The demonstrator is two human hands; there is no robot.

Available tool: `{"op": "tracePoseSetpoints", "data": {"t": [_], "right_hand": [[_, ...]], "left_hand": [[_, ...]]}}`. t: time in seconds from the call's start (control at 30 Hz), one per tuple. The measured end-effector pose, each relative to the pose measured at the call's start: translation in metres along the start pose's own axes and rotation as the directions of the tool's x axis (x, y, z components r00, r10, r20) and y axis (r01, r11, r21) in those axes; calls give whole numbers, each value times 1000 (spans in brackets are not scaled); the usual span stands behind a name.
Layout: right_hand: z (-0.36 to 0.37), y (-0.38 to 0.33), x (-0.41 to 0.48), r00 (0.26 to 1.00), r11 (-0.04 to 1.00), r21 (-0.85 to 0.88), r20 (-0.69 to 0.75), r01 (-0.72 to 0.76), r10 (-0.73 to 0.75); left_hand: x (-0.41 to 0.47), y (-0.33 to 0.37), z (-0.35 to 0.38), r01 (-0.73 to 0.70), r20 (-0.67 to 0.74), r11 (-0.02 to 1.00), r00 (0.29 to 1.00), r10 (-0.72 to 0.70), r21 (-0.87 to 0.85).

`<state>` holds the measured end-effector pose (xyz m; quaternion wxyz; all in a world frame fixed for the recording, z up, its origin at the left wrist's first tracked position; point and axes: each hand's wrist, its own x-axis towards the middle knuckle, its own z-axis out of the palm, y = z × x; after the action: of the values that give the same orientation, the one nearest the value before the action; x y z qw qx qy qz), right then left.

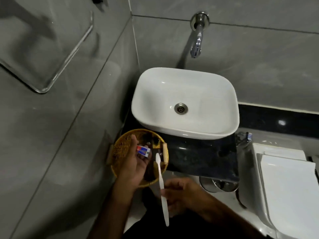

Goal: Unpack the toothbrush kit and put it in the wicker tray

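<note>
Fingers (138,156) of the left hand (133,167) curl around a small toothpaste box (143,150) over the tray (119,149); the right hand (179,192) pinches a white toothbrush (161,185).

Left hand sits palm-up above the round wicker tray at about 8 o'clock from the basin (185,102), the red, white and blue box resting against its fingertips. Right thumb and fingers are closed on the mid-handle of the toothbrush — its head points to 12 o'clock and overlaps the tray's near-right rim, its tail runs to 6 o'clock. Whether the head touches the tray cannot be told. Tray stands on the black counter (198,157), just beside the basin; the tap (196,45) juts from the wall at 12 o'clock — a toilet (284,187) lies at 4 o'clock.
</note>
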<state>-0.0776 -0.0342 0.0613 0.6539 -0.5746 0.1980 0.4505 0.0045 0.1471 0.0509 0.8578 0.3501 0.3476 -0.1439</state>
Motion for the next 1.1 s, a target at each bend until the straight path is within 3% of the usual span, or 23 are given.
{"op": "tracePoseSetpoints", "data": {"t": [0.13, 0.23, 0.37, 0.47, 0.63, 0.87, 0.97, 1.1], "right_hand": [[13, -11, 49, 959, 957, -243, -193, 157, -206], [25, -21, 88, 891, 921, -358, -351, 156, -288], [48, -31, 128, 819, 843, -531, -445, 84, -362], [65, -30, 155, 802, 817, -576, -476, 26, -361], [74, -30, 182, 801, 676, -725, -478, -130, -359], [78, -22, 195, 710, 625, -780, -462, -40, -532], [77, -26, 195, 747, 619, -784, -438, -46, -500], [79, -19, 193, 799, 624, -780, -398, -36, -450]], "left_hand": [[33, 26, -29, 30, -55, 976, 998, -19, 218], [55, 31, -50, 88, -106, 913, 993, -49, 399], [73, 27, -69, 28, -142, 760, 986, 85, 649], [86, 18, -75, -51, -100, 527, 962, 254, 849], [101, 13, -74, -81, -34, 381, 958, 286, 921], [104, 13, -72, -133, 45, 229, 933, 357, 964], [102, 10, -73, -136, 60, 164, 914, 402, 977], [99, 4, -75, -133, 31, 191, 888, 459, 973]]}}
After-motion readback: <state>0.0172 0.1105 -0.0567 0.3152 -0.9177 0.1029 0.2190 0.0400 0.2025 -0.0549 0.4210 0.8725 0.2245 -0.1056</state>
